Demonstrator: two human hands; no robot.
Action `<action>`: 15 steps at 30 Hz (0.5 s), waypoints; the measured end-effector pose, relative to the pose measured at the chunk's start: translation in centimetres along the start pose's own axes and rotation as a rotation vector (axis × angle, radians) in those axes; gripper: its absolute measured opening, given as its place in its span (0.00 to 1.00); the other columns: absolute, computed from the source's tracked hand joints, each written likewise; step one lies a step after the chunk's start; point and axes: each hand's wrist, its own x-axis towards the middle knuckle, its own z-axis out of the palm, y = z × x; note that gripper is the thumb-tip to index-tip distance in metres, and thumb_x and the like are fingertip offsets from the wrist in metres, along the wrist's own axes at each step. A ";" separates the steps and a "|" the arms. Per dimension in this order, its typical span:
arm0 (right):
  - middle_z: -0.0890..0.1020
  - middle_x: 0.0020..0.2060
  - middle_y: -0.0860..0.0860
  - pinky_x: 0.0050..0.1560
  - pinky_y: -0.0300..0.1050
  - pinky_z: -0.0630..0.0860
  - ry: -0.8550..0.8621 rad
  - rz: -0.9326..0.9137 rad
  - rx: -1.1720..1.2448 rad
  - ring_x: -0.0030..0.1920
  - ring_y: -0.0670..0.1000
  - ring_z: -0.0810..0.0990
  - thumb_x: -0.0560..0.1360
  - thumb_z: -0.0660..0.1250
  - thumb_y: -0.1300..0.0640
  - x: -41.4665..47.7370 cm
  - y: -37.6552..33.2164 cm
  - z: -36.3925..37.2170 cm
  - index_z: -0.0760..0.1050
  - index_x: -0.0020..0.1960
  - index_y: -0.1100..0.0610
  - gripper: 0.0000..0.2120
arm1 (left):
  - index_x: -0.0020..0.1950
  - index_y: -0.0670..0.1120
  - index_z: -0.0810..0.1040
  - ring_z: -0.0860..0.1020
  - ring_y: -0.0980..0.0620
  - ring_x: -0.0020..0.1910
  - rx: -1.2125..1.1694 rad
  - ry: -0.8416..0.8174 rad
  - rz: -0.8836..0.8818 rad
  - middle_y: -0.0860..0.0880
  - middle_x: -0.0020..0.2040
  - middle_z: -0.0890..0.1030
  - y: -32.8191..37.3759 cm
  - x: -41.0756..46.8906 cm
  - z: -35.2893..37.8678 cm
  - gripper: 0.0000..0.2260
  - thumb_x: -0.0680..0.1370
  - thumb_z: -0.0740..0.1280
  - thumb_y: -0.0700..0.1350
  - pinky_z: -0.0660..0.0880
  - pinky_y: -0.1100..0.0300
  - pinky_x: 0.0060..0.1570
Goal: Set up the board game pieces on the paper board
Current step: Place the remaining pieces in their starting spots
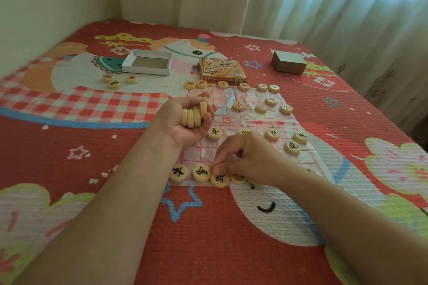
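A: The left hand (185, 122) is held palm up over the left edge of the board (245, 120). The wrist is bent back and the forearm is brought in from the lower left.

B: A stack (193, 115) of several discs is cradled there on edge, and the fingers (206, 124) are curled round it.

A: The right hand (250, 157) is turned palm down at the board's near edge, knuckles raised. The thumb and forefinger are curled onto the far rim of a piece (219, 179).

B: That piece is laid flat, third in the near row, just beside the second (201, 172). A fourth (238, 178) is half hidden under the hand.

A: The near row is set right along the paper's near edge. The rest of that edge is covered by the right wrist.

B: A far row (222, 84) is strung along the opposite edge, touching the lid (222, 70). More discs are spread mid-board.

A: Broad stretches of bed (208, 238) are seen left of the board and in front of it.

B: Farther back, a tray (148, 62) is parked with three loose discs (114, 80) before it. A grey box (288, 62) is placed well apart on the right. The bed is hemmed in by a wall on the left and by curtains behind and on the right.
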 end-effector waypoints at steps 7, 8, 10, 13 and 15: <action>0.79 0.39 0.39 0.37 0.34 0.68 0.397 -0.090 0.127 0.33 0.41 0.69 0.68 0.73 0.58 0.2 0.7 -1.9 0.76 0.47 0.40 0.15 | 0.47 0.44 0.76 0.75 0.54 0.23 0.160 -0.076 -0.082 0.43 0.38 0.76 -0.7 -0.1 0.4 0.06 0.74 0.62 0.38 0.72 0.68 0.21; 0.79 0.45 0.40 0.39 0.37 0.70 0.416 -0.101 0.139 0.36 0.41 0.71 0.69 0.73 0.59 0.2 0.8 -2.1 0.74 0.50 0.38 0.18 | 0.47 0.44 0.77 0.75 0.54 0.23 0.209 -0.087 -0.101 0.43 0.37 0.77 -0.9 -0.3 0.6 0.06 0.73 0.63 0.38 0.72 0.69 0.21; 0.79 0.51 0.44 0.40 0.44 0.74 0.400 -0.124 0.148 0.40 0.44 0.74 0.70 0.72 0.60 0.3 0.9 -2.2 0.73 0.53 0.36 0.22 | 0.47 0.45 0.77 0.75 0.54 0.24 0.336 -0.085 -0.115 0.44 0.34 0.78 -1.4 -0.4 0.8 0.06 0.74 0.62 0.37 0.72 0.69 0.21; 0.81 0.51 0.50 0.46 0.52 0.79 0.375 -0.157 0.164 0.44 0.49 0.79 0.70 0.71 0.60 0.5 1.4 -1.9 0.77 0.55 0.41 0.19 | 0.43 0.44 0.77 0.72 0.54 0.29 0.453 -0.042 -0.092 0.45 0.34 0.75 -2.1 -0.1 1.1 0.07 0.77 0.60 0.37 0.72 0.68 0.21; 0.82 0.51 0.53 0.49 0.54 0.79 0.381 -0.144 0.220 0.47 0.53 0.81 0.69 0.71 0.62 0.6 1.4 -1.8 0.79 0.55 0.48 0.17 | 0.43 0.43 0.76 0.72 0.54 0.27 0.440 -0.021 -0.093 0.44 0.34 0.73 -2.3 0.0 1.2 0.07 0.77 0.60 0.36 0.72 0.68 0.21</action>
